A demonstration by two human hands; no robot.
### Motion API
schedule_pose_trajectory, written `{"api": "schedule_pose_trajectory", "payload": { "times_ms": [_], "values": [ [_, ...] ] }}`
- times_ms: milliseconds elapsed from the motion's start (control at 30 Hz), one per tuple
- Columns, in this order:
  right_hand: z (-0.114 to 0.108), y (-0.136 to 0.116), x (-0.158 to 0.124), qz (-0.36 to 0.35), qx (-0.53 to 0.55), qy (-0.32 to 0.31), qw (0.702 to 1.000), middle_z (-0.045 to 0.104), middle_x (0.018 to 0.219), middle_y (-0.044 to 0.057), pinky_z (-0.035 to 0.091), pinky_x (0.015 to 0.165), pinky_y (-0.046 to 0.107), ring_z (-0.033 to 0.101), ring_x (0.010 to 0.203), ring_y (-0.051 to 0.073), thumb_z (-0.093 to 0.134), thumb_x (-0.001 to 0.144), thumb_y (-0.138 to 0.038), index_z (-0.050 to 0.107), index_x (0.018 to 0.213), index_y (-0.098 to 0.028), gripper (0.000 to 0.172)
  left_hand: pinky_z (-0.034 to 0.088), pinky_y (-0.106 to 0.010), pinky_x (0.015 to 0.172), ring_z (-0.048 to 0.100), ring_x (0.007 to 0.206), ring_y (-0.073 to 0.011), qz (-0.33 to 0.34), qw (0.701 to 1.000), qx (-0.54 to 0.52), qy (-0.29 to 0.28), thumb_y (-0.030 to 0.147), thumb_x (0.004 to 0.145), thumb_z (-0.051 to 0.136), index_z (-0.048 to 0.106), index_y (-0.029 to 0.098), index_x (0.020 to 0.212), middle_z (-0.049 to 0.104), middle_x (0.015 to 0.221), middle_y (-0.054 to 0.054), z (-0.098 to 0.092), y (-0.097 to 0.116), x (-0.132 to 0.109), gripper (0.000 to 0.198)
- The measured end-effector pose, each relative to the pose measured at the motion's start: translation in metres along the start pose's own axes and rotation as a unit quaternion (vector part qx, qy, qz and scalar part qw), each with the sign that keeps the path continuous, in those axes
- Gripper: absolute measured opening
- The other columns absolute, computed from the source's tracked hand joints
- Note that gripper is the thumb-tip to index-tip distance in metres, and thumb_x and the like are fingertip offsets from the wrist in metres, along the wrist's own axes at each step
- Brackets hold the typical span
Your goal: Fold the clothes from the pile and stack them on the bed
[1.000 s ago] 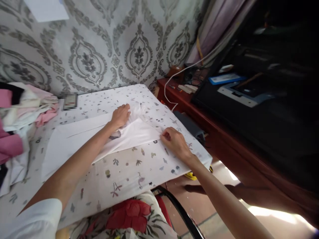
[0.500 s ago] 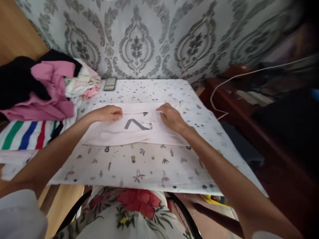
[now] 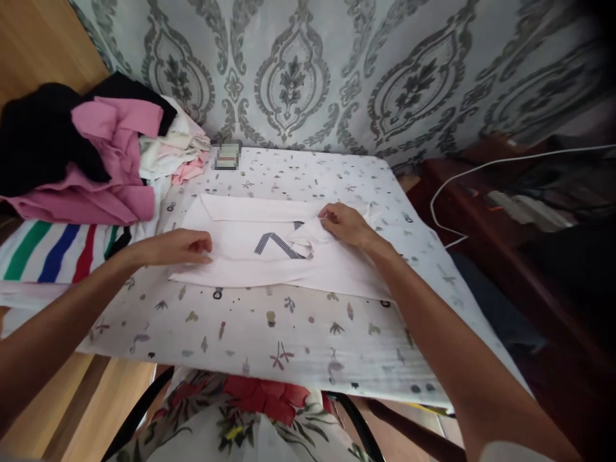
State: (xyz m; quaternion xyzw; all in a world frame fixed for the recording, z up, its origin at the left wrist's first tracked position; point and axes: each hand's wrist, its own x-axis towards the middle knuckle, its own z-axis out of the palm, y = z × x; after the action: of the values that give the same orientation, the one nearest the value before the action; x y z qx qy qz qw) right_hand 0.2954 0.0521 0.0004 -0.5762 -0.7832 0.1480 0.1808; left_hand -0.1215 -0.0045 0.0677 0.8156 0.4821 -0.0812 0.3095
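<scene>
A pale pinkish-white garment (image 3: 250, 273) lies spread on the table, its long edges folded inward in strips. Dark striped trim (image 3: 279, 242) shows in the middle, and a crumpled bit of cloth sits at its right end. My left hand (image 3: 185, 247) is at the garment's left end, thumb and bent fingers apart, with no cloth visible between them. At the right end of the upper folded strip, my right hand (image 3: 346, 223) pinches the fabric by the crumpled part.
Clothes in black and pink (image 3: 115, 154) are heaped at the left, above a striped cloth (image 3: 52, 250). A small blurred box (image 3: 227, 155) stands at the table's back edge. A white cable (image 3: 481, 168) runs over dark red furniture (image 3: 447, 192) at the right. The table has a patterned cover (image 3: 298, 340).
The upper edge of the garment now lies as a flatter folded strip. My left hand has let go of it and moved down and left; my right hand stays near the right end. The view has shifted.
</scene>
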Motion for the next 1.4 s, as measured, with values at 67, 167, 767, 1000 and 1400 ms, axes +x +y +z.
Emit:
{"api": "schedule_pose_trajectory", "payload": {
  "times_ms": [67, 167, 767, 1000, 1400],
  "values": [
    [-0.001, -0.001, -0.002, -0.002, 0.024, 0.014, 1.0, 0.063, 0.087, 0.006, 0.045, 0.072, 0.032, 0.056, 0.074, 0.018, 0.055, 0.079, -0.025, 0.065, 0.088, -0.019, 0.014, 0.037, -0.025, 0.061, 0.052, 0.071, -0.0179, 0.006, 0.999, 0.013, 0.04, 0.051, 0.08, 0.053, 0.057, 0.02, 0.084, 0.058, 0.078, -0.002, 0.01, 0.007, 0.003, 0.032],
    [-0.001, -0.001, -0.006, -0.005, 0.083, 0.038, 0.996, 0.062, 0.084, 0.003, 0.044, 0.067, 0.031, 0.053, 0.066, 0.016, 0.054, 0.08, -0.024, 0.06, 0.084, -0.02, 0.008, 0.037, -0.025, 0.061, 0.051, 0.067, -0.0169, 0.022, 0.996, -0.039, 0.078, 0.051, 0.081, 0.052, 0.053, 0.021, 0.079, 0.055, 0.073, -0.001, 0.015, 0.012, 0.0, 0.03],
    [-0.006, 0.0, -0.003, 0.036, 0.097, 0.039, 0.994, 0.069, 0.098, 0.008, 0.05, 0.078, 0.035, 0.06, 0.074, 0.019, 0.057, 0.086, -0.036, 0.067, 0.114, -0.018, 0.035, 0.03, -0.025, 0.052, 0.042, 0.058, -0.0155, -0.066, 0.963, -0.163, 0.205, 0.066, 0.075, 0.056, 0.058, 0.021, 0.099, 0.044, 0.062, 0.004, 0.031, -0.012, 0.014, 0.05],
    [0.003, 0.002, -0.009, -0.009, 0.101, 0.131, 0.986, 0.059, 0.12, 0.013, 0.054, 0.078, 0.039, 0.061, 0.072, 0.018, 0.049, 0.09, -0.035, 0.061, 0.129, -0.019, 0.044, 0.033, -0.027, 0.06, 0.045, 0.063, -0.0159, -0.055, 0.966, -0.079, 0.24, 0.058, 0.082, 0.047, 0.05, 0.021, 0.074, 0.046, 0.063, 0.003, 0.033, 0.0, 0.009, 0.038],
    [0.016, 0.011, -0.017, 0.006, 0.036, 0.185, 0.982, 0.064, 0.107, 0.014, 0.053, 0.085, 0.044, 0.064, 0.086, 0.026, 0.045, 0.09, -0.034, 0.068, 0.118, -0.018, 0.039, 0.033, -0.029, 0.063, 0.055, 0.069, -0.0206, -0.079, 0.974, 0.027, 0.21, 0.046, 0.095, 0.039, 0.051, 0.022, 0.082, 0.055, 0.068, 0.001, 0.037, 0.005, -0.022, 0.029]
  ]
}}
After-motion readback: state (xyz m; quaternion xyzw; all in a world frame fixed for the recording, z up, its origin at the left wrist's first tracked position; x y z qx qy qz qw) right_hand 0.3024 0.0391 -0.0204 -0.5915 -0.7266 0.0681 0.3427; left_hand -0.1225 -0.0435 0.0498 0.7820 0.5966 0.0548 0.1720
